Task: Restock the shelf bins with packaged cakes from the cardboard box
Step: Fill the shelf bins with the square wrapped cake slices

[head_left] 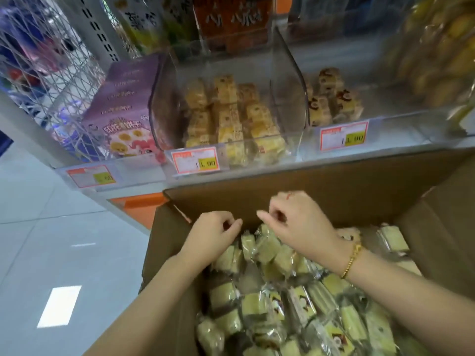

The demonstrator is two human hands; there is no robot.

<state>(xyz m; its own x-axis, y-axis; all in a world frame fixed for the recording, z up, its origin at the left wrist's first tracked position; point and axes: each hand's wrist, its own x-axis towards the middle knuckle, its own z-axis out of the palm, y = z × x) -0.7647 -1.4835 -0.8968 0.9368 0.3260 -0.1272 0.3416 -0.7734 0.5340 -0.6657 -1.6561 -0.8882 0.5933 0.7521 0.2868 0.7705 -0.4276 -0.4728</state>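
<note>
An open cardboard box (334, 186) fills the lower half of the view, packed with several clear-wrapped yellow cakes (259, 301). My left hand (213, 233) hovers over the cakes at the box's far left, its fingers curled in with nothing visible in them. Just to its right is my right hand (298, 222), wearing a gold bracelet, also curled and holding nothing I can see. Above the box, a clear shelf bin (164, 98) holds several wrapped yellow cakes (231, 116). The bin to its right (380, 124) holds a few cakes with brown tops (331, 98).
Price tags (196, 163) line the shelf's front rail. Purple biscuit boxes (123, 111) stand left of the bins and a bag of yellow pastries (437, 60) at the right. A wire rack (46, 60) and tiled floor (51, 253) are on the left.
</note>
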